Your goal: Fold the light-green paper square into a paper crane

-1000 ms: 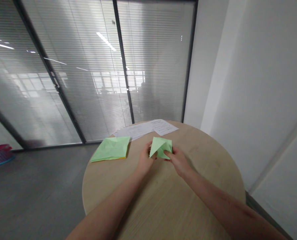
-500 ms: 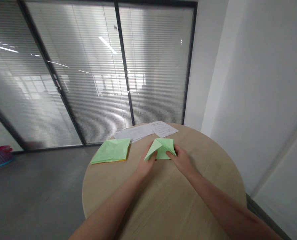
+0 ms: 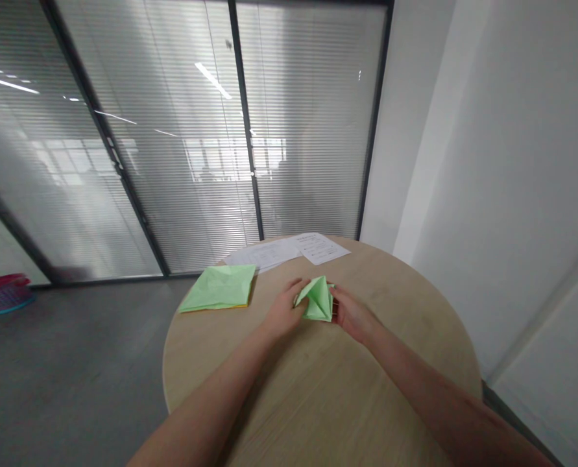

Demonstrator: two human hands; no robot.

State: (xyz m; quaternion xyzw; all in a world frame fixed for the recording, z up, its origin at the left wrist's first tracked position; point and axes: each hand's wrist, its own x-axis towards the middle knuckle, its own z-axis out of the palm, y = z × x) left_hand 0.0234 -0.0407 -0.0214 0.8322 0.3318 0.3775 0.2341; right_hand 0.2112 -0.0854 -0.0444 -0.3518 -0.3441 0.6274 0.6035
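Observation:
A light green sheet of folded paper is held between my two hands over the round wooden table. Its folds stand up in a peak with creased faces toward me. My left hand grips its left side, thumb across the front and fingers behind. On the right edge, my right hand is closed around the paper, with some of its fingers partly hidden behind it. To the left lies a stack of green paper with a yellow edge showing underneath.
White printed sheets lie at the far edge of the round table. Behind it stands a glass partition with blinds. A white wall rises on the right. A red and blue basket sits on the floor at far left.
The green paper has gone from a wider, flatter shape to a narrower, peaked one. My hands have drawn closer together, and the right hand has turned around the paper's edge.

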